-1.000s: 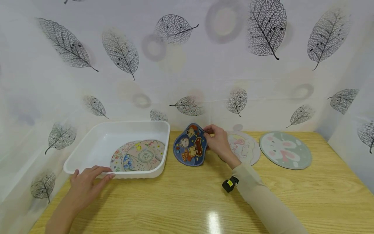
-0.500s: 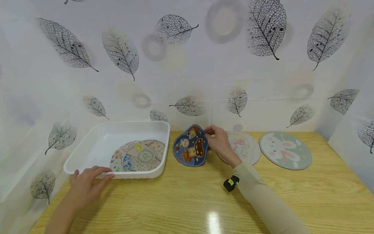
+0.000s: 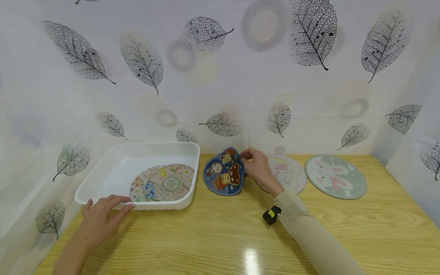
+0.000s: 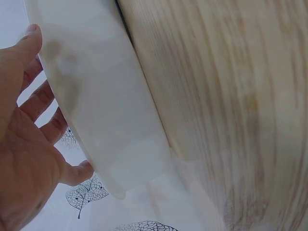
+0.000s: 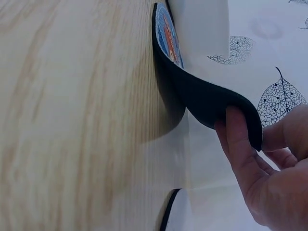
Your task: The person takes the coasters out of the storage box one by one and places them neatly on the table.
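Observation:
My right hand [image 3: 258,168] pinches the far right edge of a round blue mouse pad [image 3: 221,179] with cartoon animals and a car. Its held edge is lifted and bent; in the right wrist view the black underside [image 5: 207,96] shows, with fingers beneath it. Its near left part stays low by the table. At the left, my left hand [image 3: 103,214] holds the front rim of a white plastic basin [image 3: 137,152], thumb outside and fingertips over the rim. Two overlapping floral round pads, one with a printed emblem [image 3: 172,183], lie in the basin.
To the right on the wooden table [image 3: 213,236] lie a pale unicorn pad [image 3: 290,173], partly behind my right hand, and a green rabbit pad [image 3: 335,177]. A leaf-patterned white curtain [image 3: 240,84] stands behind and along both sides.
The lifted edge of the blue pad has sunk slightly, the right hand moving down a little with it. My left hand and the basin stay in place.

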